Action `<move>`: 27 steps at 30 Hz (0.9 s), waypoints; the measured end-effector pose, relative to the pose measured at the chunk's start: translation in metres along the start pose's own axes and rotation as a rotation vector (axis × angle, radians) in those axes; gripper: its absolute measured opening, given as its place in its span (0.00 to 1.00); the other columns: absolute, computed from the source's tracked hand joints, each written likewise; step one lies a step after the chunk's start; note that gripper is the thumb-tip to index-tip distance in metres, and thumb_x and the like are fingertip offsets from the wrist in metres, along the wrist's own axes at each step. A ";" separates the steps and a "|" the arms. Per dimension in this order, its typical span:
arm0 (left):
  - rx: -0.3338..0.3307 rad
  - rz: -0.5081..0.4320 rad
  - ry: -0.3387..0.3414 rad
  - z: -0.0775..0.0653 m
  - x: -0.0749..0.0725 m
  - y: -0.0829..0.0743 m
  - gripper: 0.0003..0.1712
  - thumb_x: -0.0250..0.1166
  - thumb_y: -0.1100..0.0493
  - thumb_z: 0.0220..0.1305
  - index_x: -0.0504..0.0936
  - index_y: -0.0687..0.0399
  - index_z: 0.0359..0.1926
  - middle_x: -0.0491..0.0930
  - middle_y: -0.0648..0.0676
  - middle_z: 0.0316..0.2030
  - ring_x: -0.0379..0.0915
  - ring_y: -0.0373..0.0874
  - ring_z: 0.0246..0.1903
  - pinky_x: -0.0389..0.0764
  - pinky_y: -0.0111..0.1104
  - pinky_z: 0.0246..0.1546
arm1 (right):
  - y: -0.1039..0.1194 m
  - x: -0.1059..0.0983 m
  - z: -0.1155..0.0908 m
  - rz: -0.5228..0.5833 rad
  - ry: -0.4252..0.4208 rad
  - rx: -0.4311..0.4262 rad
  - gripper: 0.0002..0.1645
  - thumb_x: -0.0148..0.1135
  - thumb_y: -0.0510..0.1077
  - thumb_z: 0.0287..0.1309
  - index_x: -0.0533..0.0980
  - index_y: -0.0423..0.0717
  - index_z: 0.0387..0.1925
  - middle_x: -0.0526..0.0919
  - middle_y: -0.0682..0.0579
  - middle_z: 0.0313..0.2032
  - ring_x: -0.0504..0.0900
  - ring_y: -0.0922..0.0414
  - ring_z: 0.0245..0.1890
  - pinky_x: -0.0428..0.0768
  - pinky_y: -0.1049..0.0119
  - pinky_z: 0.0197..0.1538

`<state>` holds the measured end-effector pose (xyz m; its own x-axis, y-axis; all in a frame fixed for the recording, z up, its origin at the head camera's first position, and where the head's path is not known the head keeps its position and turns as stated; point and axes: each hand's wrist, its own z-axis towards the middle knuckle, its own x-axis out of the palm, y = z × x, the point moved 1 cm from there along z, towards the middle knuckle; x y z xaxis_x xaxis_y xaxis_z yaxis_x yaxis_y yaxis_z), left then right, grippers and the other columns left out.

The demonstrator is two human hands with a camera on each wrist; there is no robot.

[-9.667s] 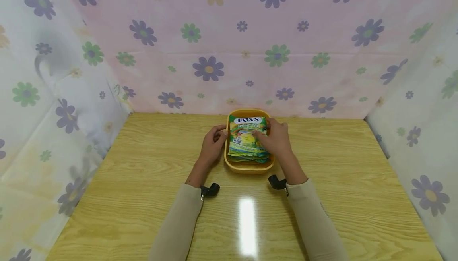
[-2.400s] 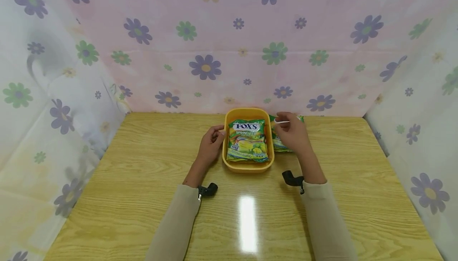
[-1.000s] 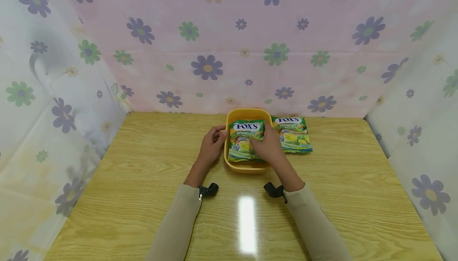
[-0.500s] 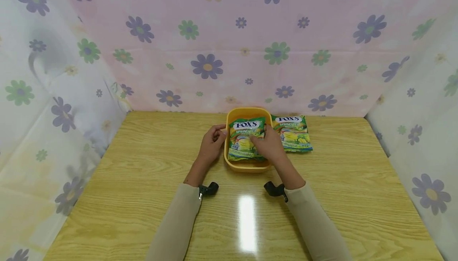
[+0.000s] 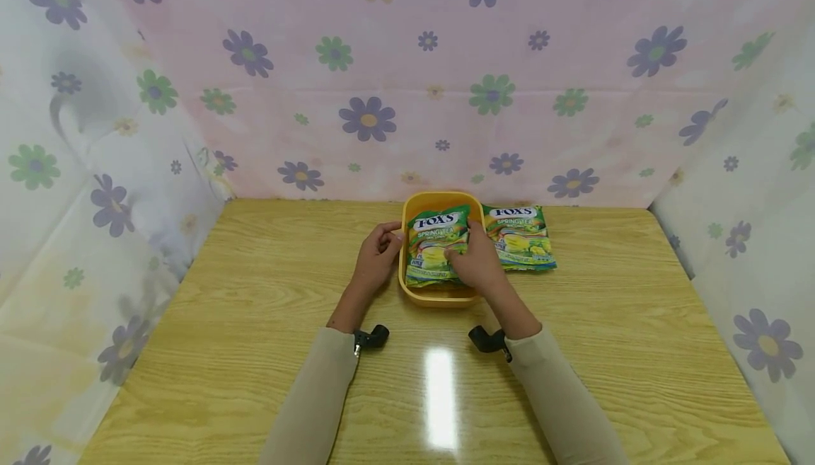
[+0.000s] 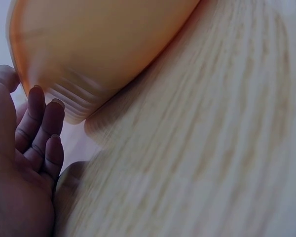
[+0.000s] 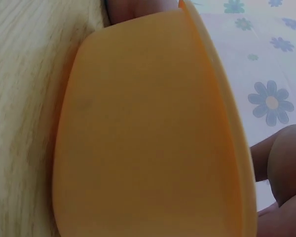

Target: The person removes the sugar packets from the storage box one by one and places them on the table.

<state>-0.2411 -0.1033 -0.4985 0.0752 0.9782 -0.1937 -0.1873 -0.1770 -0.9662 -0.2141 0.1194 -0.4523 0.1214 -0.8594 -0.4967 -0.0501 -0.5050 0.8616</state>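
A yellow plastic container (image 5: 442,302) stands near the back of the table. Inside it lies a green FOX'S Spring Tea candy bag (image 5: 433,256), slightly tilted; what is under it is hidden. My right hand (image 5: 480,256) pinches this bag by its right side, thumb on top, the other fingers mostly out of sight. My left hand (image 5: 376,256) touches the container's left side; in the left wrist view its loosely curled fingers (image 6: 49,118) are by the outer wall. A second FOX'S candy bag (image 5: 525,238) lies flat on the table, right of the container.
The wood-grain table (image 5: 255,288) spreads around the container, with a bright light reflection in front. A flowered cloth (image 5: 439,97) rises right behind the container, and similar cloths stand at both sides. A black wrist camera (image 5: 487,339) sits below each hand.
Earlier, my right hand set a candy bag down right of the container. It came back and took hold of the bag inside, whose top right corner has shifted up. My left hand stayed.
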 end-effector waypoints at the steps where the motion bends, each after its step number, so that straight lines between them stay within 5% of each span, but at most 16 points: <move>1: 0.001 0.000 0.000 0.000 0.000 0.000 0.21 0.59 0.60 0.82 0.77 0.66 0.68 0.81 0.61 0.38 0.73 0.41 0.36 0.73 0.30 0.42 | 0.000 0.001 0.000 0.005 -0.007 -0.006 0.50 0.62 0.41 0.74 0.44 0.33 0.83 0.60 0.30 0.78 0.65 0.33 0.74 0.76 0.39 0.63; 3: 0.000 -0.001 -0.001 0.000 0.000 0.000 0.21 0.59 0.60 0.82 0.77 0.66 0.68 0.81 0.61 0.39 0.74 0.40 0.36 0.73 0.30 0.42 | -0.001 0.003 0.001 0.025 -0.023 -0.013 0.49 0.62 0.39 0.74 0.45 0.33 0.84 0.60 0.30 0.78 0.74 0.35 0.67 0.79 0.45 0.54; 5: -0.002 0.000 -0.002 -0.001 0.000 0.000 0.21 0.59 0.60 0.82 0.77 0.66 0.68 0.81 0.61 0.39 0.74 0.40 0.36 0.73 0.30 0.42 | -0.002 0.004 0.001 0.049 -0.033 -0.018 0.48 0.61 0.38 0.74 0.46 0.34 0.84 0.61 0.30 0.77 0.82 0.41 0.48 0.78 0.51 0.42; 7: -0.004 -0.003 -0.002 -0.001 0.000 0.000 0.21 0.59 0.60 0.82 0.77 0.66 0.68 0.81 0.61 0.39 0.73 0.41 0.36 0.73 0.30 0.42 | -0.002 0.005 0.001 0.074 -0.042 -0.021 0.48 0.60 0.37 0.74 0.46 0.36 0.84 0.61 0.30 0.77 0.76 0.47 0.29 0.72 0.56 0.32; 9: -0.004 -0.008 -0.001 -0.001 -0.001 0.001 0.21 0.59 0.59 0.82 0.77 0.65 0.68 0.81 0.61 0.39 0.73 0.41 0.36 0.73 0.30 0.42 | -0.001 0.004 0.001 0.092 -0.049 -0.022 0.47 0.60 0.36 0.73 0.47 0.37 0.84 0.61 0.30 0.77 0.72 0.49 0.22 0.69 0.59 0.28; 12: 0.000 -0.013 0.004 0.000 -0.001 0.001 0.21 0.58 0.59 0.82 0.77 0.65 0.68 0.81 0.61 0.38 0.74 0.42 0.36 0.73 0.30 0.41 | 0.000 0.001 0.000 0.099 -0.062 -0.029 0.46 0.59 0.36 0.73 0.49 0.38 0.84 0.60 0.31 0.78 0.85 0.42 0.44 0.68 0.58 0.28; 14: 0.004 -0.016 0.005 0.000 -0.001 0.001 0.21 0.58 0.59 0.82 0.77 0.65 0.68 0.81 0.60 0.38 0.74 0.42 0.35 0.73 0.30 0.41 | 0.001 -0.001 0.000 0.096 -0.064 -0.033 0.45 0.59 0.36 0.73 0.50 0.39 0.84 0.59 0.32 0.79 0.77 0.38 0.66 0.73 0.56 0.36; 16: 0.004 -0.019 0.004 0.001 0.000 0.002 0.20 0.58 0.59 0.82 0.77 0.65 0.68 0.81 0.60 0.38 0.73 0.42 0.35 0.73 0.29 0.41 | 0.001 -0.004 0.000 0.097 -0.061 -0.038 0.45 0.58 0.35 0.74 0.50 0.39 0.84 0.58 0.34 0.80 0.63 0.38 0.77 0.75 0.53 0.44; 22: 0.009 -0.007 -0.001 0.008 0.001 0.022 0.21 0.58 0.59 0.83 0.76 0.63 0.69 0.81 0.66 0.40 0.75 0.49 0.36 0.73 0.30 0.41 | 0.001 -0.014 0.002 0.112 -0.051 -0.076 0.42 0.52 0.32 0.74 0.49 0.36 0.83 0.60 0.33 0.79 0.59 0.37 0.79 0.75 0.43 0.64; 27: 0.031 -0.016 0.004 0.011 -0.001 0.033 0.21 0.59 0.54 0.82 0.78 0.58 0.68 0.83 0.67 0.41 0.76 0.52 0.37 0.74 0.31 0.41 | 0.001 -0.023 0.002 0.127 -0.051 -0.089 0.41 0.48 0.30 0.74 0.50 0.36 0.83 0.63 0.33 0.77 0.63 0.38 0.77 0.77 0.50 0.47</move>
<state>-0.2577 -0.1085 -0.5286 0.0825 0.9803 -0.1795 -0.2163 -0.1582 -0.9634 -0.2190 0.1383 -0.4406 0.0694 -0.9199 -0.3860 0.0266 -0.3851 0.9225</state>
